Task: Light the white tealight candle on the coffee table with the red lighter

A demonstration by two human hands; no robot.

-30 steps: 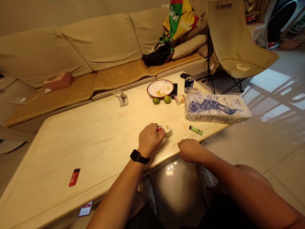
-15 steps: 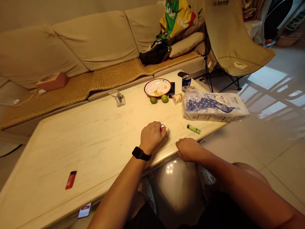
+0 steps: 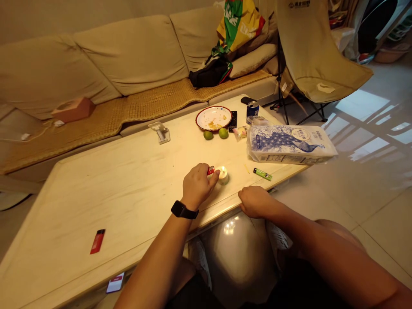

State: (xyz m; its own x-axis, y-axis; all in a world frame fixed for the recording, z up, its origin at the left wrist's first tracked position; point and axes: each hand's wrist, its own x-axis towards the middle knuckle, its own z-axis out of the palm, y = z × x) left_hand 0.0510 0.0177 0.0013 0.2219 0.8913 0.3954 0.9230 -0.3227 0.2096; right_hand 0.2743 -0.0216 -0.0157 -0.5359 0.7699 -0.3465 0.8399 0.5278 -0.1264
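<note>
A small round candle (image 3: 223, 177) stands on the pale table (image 3: 128, 180) with a flame at its wick. Just to its left, my left hand (image 3: 198, 182) is closed around a red lighter (image 3: 211, 170); only the lighter's metal-tipped end shows past my fingers. A black watch is on that wrist. My right hand (image 3: 255, 201) is curled over the table's near edge, to the right of the candle. Beyond it lies a green lighter (image 3: 262, 174), with a thin yellowish stick (image 3: 246, 169) beside it. Another red lighter (image 3: 97, 241) lies at the table's left.
A wrapped tissue pack (image 3: 289, 143) takes up the right end of the table. Behind are a red-rimmed plate (image 3: 198, 124) with scraps, two limes (image 3: 223, 133), a blue can (image 3: 252, 109) and a white holder (image 3: 159, 132). A phone (image 3: 115, 283) sits below the front edge.
A flame now burns on the candle. My left hand first moved right over the candle with the red lighter, then drew back left. My right hand stayed at the table edge.
</note>
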